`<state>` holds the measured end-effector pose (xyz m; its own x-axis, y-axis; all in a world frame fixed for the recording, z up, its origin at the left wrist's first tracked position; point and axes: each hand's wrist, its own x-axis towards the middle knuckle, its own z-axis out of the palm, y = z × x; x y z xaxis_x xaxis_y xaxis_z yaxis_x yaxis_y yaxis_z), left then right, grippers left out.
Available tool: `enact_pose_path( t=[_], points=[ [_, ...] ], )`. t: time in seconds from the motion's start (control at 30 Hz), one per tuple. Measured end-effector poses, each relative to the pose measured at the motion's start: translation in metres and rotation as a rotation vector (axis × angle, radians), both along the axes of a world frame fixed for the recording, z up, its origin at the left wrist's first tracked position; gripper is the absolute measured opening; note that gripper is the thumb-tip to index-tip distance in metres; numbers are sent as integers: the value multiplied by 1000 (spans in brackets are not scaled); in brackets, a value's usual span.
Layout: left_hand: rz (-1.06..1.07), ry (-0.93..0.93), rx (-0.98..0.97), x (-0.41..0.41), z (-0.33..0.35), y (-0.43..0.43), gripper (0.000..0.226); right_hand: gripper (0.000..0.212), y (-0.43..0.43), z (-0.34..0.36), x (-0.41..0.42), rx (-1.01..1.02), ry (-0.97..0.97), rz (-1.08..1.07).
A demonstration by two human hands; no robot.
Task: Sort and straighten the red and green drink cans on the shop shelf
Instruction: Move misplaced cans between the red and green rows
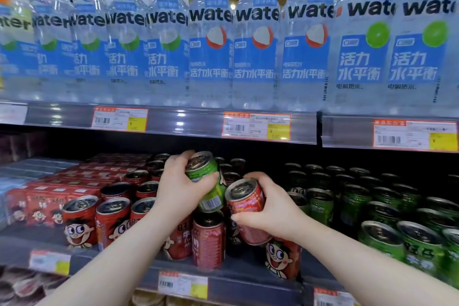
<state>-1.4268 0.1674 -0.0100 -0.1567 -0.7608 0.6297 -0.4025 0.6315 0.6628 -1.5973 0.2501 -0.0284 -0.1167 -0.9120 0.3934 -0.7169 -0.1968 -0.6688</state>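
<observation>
My left hand (178, 186) grips a green can (208, 181), lifted and tilted above the middle of the lower shelf. Right beside it, my right hand (270, 211) holds a red can (246, 202), also tilted, its top facing me. Both cans hang over the red group. Red cans with a cartoon face (79, 221) stand in rows on the left and centre. A pinkish-red can (208, 241) stands under the lifted green one. Green cans (382, 238) fill the right side in rows.
Red carton multipacks (42, 206) lie at the far left of the lower shelf. The upper shelf edge (186, 122) with price tags hangs close above the cans and carries a row of water bottles (211, 40). Price tags line the lower shelf's front rail (183, 283).
</observation>
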Motion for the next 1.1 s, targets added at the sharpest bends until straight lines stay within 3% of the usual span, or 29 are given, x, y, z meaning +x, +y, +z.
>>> enact_pose_path(
  t=[0.1, 0.27, 0.53, 0.63, 0.73, 0.9, 1.0, 1.1],
  points=[
    [-1, -7, 12, 1, -7, 0, 78, 83, -5, -3, 2, 16, 13, 22],
    [18, 3, -27, 5, -7, -2, 74, 81, -6, -10, 1, 78, 1, 73],
    [-50, 6, -48, -1, -2, 1, 69, 89, -11, -19, -5, 351, 457, -81],
    [-80, 1, -58, -9, -3, 6, 70, 88, -11, -20, -5, 360, 527, -56],
    [-91, -2, -88, -18, -1, 11, 69, 84, -3, -9, -13, 276, 451, 18],
    [-183, 11, -91, -54, 9, 25, 61, 73, 24, 22, -63, 206, 254, -66],
    [-288, -46, -78, -89, 9, 41, 59, 87, 41, 29, -84, 168, 102, -79],
    [-424, -146, -53, -123, 1, 56, 75, 110, 55, 28, -96, 119, 53, -72]
  ],
)
